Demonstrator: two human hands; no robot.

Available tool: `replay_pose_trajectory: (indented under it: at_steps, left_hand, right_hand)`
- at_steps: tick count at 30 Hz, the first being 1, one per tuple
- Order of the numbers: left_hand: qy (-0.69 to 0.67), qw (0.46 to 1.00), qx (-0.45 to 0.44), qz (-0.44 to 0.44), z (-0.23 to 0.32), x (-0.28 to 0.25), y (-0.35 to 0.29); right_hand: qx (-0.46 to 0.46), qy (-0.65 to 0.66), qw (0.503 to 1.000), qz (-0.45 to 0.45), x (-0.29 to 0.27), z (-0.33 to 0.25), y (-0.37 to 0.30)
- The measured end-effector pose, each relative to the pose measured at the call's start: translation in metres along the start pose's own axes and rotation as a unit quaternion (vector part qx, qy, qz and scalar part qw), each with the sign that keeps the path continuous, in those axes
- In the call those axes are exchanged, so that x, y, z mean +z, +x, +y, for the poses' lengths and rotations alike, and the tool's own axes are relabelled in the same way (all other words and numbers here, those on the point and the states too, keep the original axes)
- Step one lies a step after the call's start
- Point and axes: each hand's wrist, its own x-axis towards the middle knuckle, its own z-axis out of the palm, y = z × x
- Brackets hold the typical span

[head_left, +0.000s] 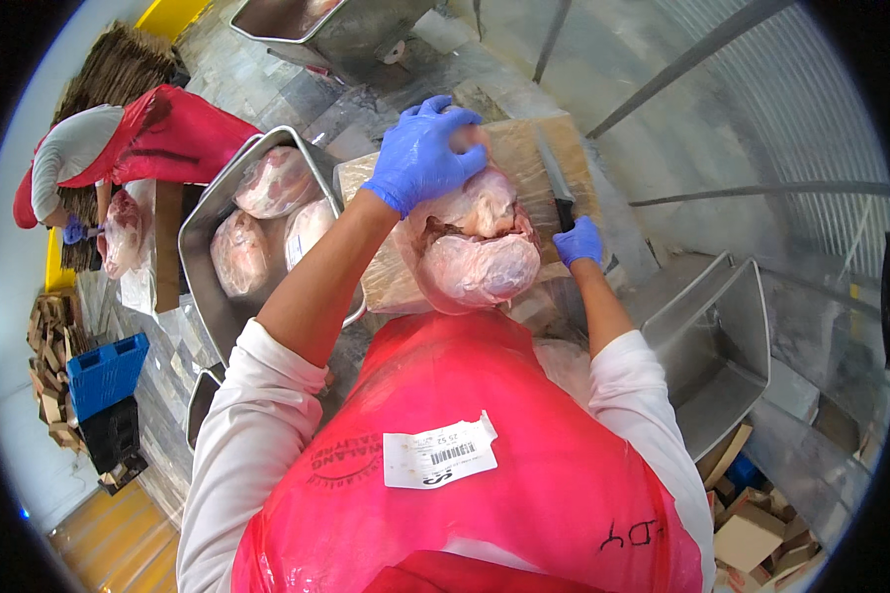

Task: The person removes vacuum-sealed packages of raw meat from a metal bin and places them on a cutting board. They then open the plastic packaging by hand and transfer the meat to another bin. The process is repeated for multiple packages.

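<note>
A large plastic-wrapped piece of raw meat lies on a brown cardboard-covered surface right in front of me, with a dark, deep gap across its middle. My left hand, in a blue glove, is closed over the far end of the meat, fingers bent around it. To the right of the meat, my right hand, also in a blue glove, grips the black handle of a knife. Its blade points away from me over the cardboard and is apart from the meat.
On the left stands a metal tub with several wrapped meat pieces. Another metal tub is at the right, above cardboard boxes. Far left, a co-worker bends over meat. A blue crate and a far metal tub also show.
</note>
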Motion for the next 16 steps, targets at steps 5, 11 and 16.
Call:
replay_pose_trajectory:
  at_steps: [5,11,16]
  left_hand:
    - [-0.017,0.999,0.042,0.006,-0.025,0.009,0.001]
    - [-0.061,0.997,0.013,-0.056,-0.025,-0.007,0.005]
    - [-0.055,0.995,0.008,-0.084,-0.021,-0.012,0.006]
  right_hand:
    - [0.062,0.124,0.990,0.040,-0.037,0.003,-0.082]
    - [-0.022,0.278,0.960,0.040,-0.216,-0.016,-0.262]
    - [-0.097,0.076,0.992,-0.027,-0.298,-0.058,-0.342]
